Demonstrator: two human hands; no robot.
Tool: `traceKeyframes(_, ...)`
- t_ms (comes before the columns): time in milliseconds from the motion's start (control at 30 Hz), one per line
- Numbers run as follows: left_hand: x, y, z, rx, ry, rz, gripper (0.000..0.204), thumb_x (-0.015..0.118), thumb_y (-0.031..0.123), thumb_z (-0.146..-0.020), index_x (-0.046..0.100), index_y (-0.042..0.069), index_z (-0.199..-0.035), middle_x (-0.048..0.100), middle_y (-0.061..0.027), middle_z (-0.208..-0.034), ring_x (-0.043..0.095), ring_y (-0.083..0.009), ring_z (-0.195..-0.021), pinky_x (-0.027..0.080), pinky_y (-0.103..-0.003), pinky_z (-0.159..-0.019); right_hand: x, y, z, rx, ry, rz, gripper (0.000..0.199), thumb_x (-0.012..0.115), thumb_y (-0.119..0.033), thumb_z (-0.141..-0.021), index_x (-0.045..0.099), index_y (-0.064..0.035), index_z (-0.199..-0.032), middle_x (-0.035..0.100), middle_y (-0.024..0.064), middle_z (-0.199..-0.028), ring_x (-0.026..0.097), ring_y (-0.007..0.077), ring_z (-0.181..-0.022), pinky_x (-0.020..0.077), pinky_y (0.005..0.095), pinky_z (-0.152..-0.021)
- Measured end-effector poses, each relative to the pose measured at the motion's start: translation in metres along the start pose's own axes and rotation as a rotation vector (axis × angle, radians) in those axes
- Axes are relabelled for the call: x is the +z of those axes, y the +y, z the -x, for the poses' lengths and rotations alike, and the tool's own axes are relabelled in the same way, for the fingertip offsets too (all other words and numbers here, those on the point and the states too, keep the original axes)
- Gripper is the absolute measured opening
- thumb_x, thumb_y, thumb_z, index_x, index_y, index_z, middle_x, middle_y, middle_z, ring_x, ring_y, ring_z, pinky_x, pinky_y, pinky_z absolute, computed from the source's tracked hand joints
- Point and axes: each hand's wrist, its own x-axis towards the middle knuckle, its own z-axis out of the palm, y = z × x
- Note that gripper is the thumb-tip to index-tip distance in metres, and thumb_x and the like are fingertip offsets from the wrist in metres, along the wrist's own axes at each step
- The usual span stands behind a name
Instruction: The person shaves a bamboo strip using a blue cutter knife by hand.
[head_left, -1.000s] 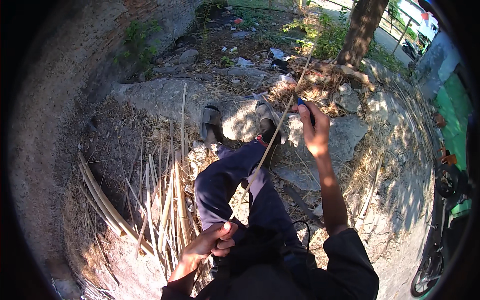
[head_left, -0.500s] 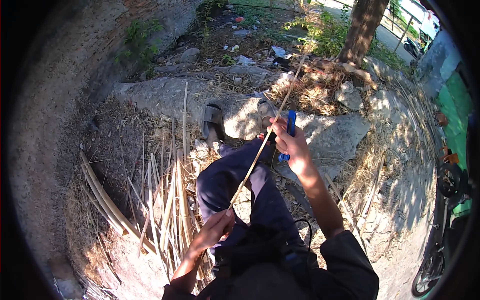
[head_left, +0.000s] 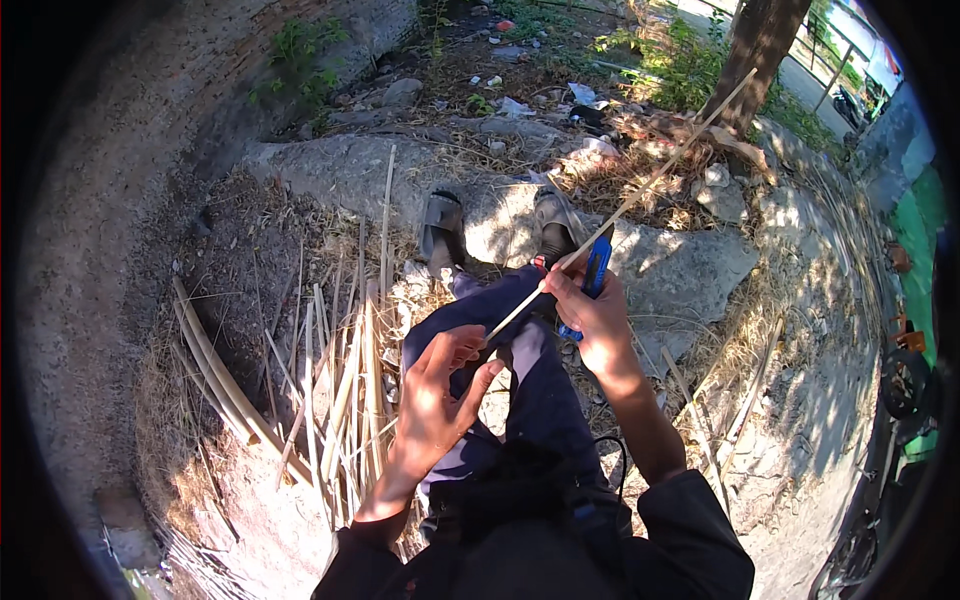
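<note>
Two hands work one thin bamboo strip (head_left: 640, 190), which runs from the person's lap up and away toward the tree trunk (head_left: 755, 50) at the top right. The right hand (head_left: 590, 315) is clamped around a blue-handled knife (head_left: 597, 268) and pinches the strip against it; the blade itself is hidden, so where it bites I cannot tell for sure. The left hand (head_left: 435, 395) has its fingers spread loose, the fingertips just touching the near end of the strip over the dark trousers (head_left: 530, 380). To do this paring well, I judge the left hand should close firmly on the near end and hold the strip taut, while the knife travels away from the body at a shallow angle, thumb clear of the edge. No container shows; cut bamboo strips (head_left: 340, 400) lie in a loose heap on the ground (head_left: 250, 270) to the person's left, beside the sandalled feet (head_left: 445, 225).
</note>
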Motion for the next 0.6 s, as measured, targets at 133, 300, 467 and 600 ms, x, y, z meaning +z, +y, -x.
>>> traceKeyframes(133, 0.010, -0.002, 0.003, -0.038, 0.015, 0.013, 0.018, 0.075, 0.002, -0.099, 0.071, -0.003, -0.115, 0.078, -0.0112, -0.092, 0.073, -0.0148, -0.074, 0.056, -0.028, -0.066, 0.005, -0.011, 0.013, -0.039, -0.081, -0.027, 0.015, 0.080, -0.013, -0.098, 0.071, -0.0041, -0.105, 0.075, 0.0019, -0.085, 0.043, 0.0006, -0.055, 0.0293, 0.0219, -0.050)
traceKeyframes(300, 0.013, 0.006, 0.009, -0.046, 0.011, 0.033, 0.009, 0.072, -0.001, -0.100, 0.072, -0.003, -0.109, 0.078, -0.0078, -0.081, 0.063, -0.0043, -0.055, 0.045, -0.021, -0.050, -0.002, -0.022, 0.022, -0.105, -0.117, 0.058, 0.018, 0.075, -0.017, -0.102, 0.069, -0.0026, -0.112, 0.074, 0.0036, -0.089, 0.044, 0.0012, -0.059, 0.0310, 0.0215, -0.053)
traceKeyframes(467, 0.012, 0.008, 0.011, -0.108, 0.030, 0.072, 0.006, 0.071, -0.001, -0.102, 0.071, -0.003, -0.107, 0.078, -0.0067, -0.082, 0.059, -0.0026, -0.054, 0.042, -0.020, -0.049, -0.014, -0.015, 0.030, -0.167, -0.107, 0.190, 0.032, 0.065, -0.025, -0.106, 0.062, -0.0010, -0.127, 0.074, 0.0075, -0.095, 0.044, 0.0018, -0.061, 0.0319, 0.0216, -0.054)
traceKeyframes(600, 0.016, 0.002, 0.013, -0.099, 0.052, 0.099, 0.006, 0.071, 0.000, -0.101, 0.071, -0.004, -0.107, 0.077, -0.0059, -0.080, 0.058, -0.0022, -0.053, 0.042, -0.020, -0.048, -0.019, -0.012, 0.046, -0.256, -0.059, 0.330, 0.035, 0.066, -0.022, -0.104, 0.062, 0.0021, -0.130, 0.073, 0.0127, -0.098, 0.055, 0.0094, -0.063, 0.0412, 0.0272, -0.056)
